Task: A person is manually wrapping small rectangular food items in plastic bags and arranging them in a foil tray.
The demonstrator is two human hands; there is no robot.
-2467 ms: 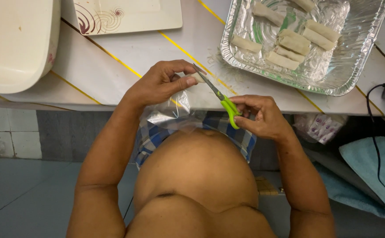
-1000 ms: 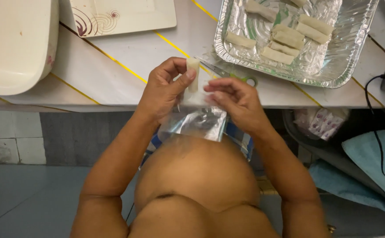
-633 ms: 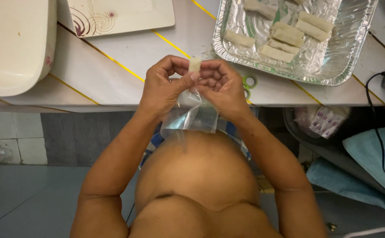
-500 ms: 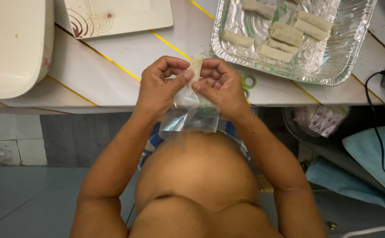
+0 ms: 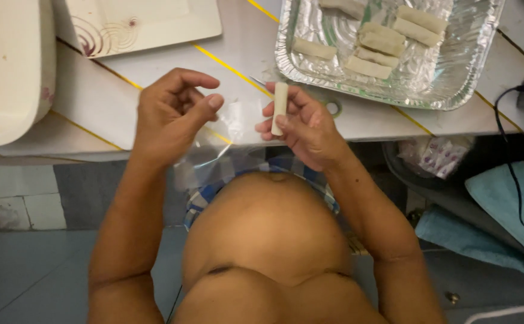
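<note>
While the right hand pinches a small pale roll upright between thumb and fingertips, the left hand sits apart from it with its fingers loosely curled and the thumb stretched toward the roll. A clear plastic bag hangs under the left hand and spreads between the two hands; the left fingers seem to hold its edge, though the thin film is too hard to see for me to be sure. The roll is out of the bag, above it, held over the near edge of the white table with yellow lines.

Just beyond the right hand lie green-handled scissors, mostly hidden by the fingers. Past them stands a foil tray with more rolls of the same kind lying in it. Beyond the left hand is a square white plate with a swirl pattern — and further to that side a cream tub. Well out past the right arm, a black cable runs down over a blue cloth.
</note>
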